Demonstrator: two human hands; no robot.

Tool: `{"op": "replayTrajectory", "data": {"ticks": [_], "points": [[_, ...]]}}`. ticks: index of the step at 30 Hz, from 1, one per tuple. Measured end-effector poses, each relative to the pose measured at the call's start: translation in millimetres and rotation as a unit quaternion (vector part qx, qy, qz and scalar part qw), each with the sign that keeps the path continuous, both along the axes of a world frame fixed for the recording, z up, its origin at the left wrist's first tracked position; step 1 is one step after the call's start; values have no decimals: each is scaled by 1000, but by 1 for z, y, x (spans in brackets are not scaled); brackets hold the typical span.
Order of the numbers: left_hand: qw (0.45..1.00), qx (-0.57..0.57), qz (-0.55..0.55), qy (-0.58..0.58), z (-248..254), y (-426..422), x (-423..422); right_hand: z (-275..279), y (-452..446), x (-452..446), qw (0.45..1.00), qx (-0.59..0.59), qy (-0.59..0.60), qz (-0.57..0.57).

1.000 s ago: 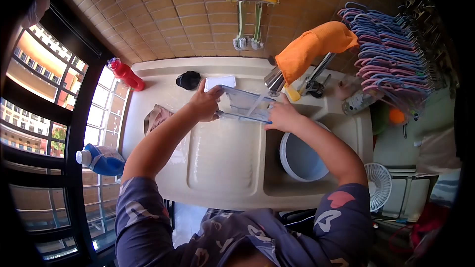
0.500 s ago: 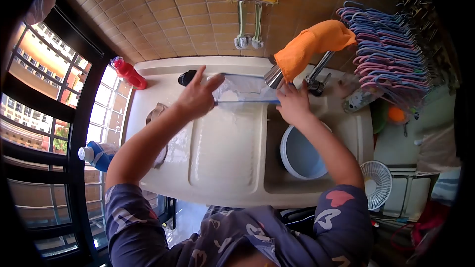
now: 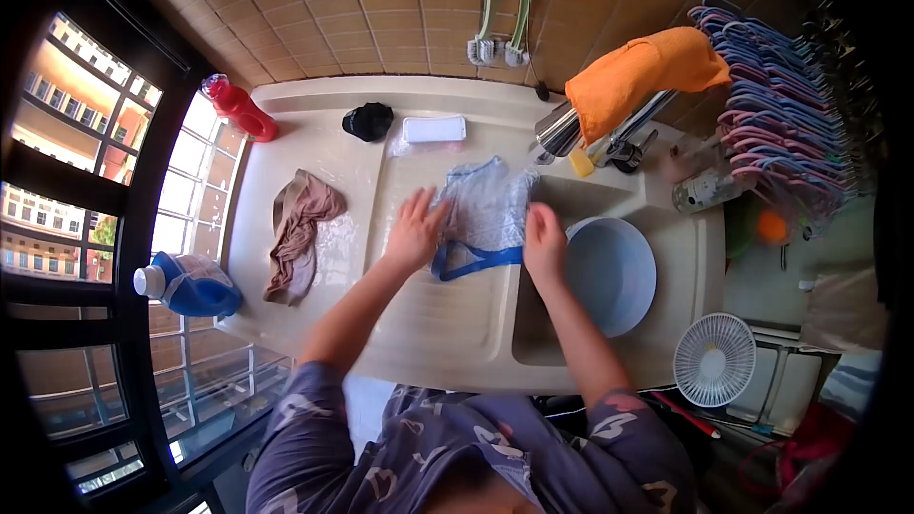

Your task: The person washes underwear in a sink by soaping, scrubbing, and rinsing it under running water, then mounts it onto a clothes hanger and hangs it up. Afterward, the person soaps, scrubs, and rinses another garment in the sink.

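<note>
A wet light-blue cloth item (image 3: 486,205) with a darker blue band lies spread on the ribbed washboard part of the sink counter. My left hand (image 3: 416,231) rests at its left edge, fingers spread. At its right edge, my right hand (image 3: 545,240) has its fingers closed on the cloth. Behind the cloth are a white soap bar or box (image 3: 434,129) and a small black bundle (image 3: 367,121). A crumpled brownish-pink garment (image 3: 303,233) lies to the left.
A white basin (image 3: 610,276) sits in the sink at the right. The faucet (image 3: 624,150) has an orange cloth (image 3: 647,76) over it. A red bottle (image 3: 238,108) and a blue bottle (image 3: 188,284) stand left; hangers (image 3: 776,105) and a fan (image 3: 714,360) are right.
The light-blue item, earlier held up and stretched between both hands, now lies lower on the washboard. Both hands have come down toward the body, and the view has shifted slightly.
</note>
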State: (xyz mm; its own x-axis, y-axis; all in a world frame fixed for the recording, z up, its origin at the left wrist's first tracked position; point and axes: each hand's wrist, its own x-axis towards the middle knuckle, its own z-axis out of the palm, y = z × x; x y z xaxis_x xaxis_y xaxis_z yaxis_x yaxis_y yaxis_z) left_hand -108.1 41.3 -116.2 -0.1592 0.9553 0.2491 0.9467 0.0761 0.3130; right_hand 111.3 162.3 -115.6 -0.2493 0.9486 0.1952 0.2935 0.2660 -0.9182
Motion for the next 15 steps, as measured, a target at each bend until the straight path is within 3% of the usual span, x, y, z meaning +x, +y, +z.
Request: {"op": "replayTrajectory", "data": {"ticks": [1,2,3,4,5,8,11,13,15], "points": [[1000,2,-3,-1,-12,9,8,-15,13,-26,993,90,-74,-21],[993,-28,116,17,-32,18,16,-39,21,-51,972,179,-147,-43],[970,-57,232,35,-45,26,23,-62,18,-74,956,119,-266,-19],[962,-120,245,19,-44,24,33,-48,2,-98,901,144,-408,-24],[969,-124,215,-4,-43,17,43,-51,2,-116,892,134,-431,-13],[974,-139,180,-22,-47,11,43,-71,59,-168,920,178,-342,-67],[969,-133,208,7,-56,42,23,-60,36,-152,942,101,-319,-38],[969,-120,215,-9,-53,59,17,-76,7,-116,991,84,-68,85],[968,-153,197,-28,-33,56,20,-65,-10,-87,980,123,-105,114]]}}
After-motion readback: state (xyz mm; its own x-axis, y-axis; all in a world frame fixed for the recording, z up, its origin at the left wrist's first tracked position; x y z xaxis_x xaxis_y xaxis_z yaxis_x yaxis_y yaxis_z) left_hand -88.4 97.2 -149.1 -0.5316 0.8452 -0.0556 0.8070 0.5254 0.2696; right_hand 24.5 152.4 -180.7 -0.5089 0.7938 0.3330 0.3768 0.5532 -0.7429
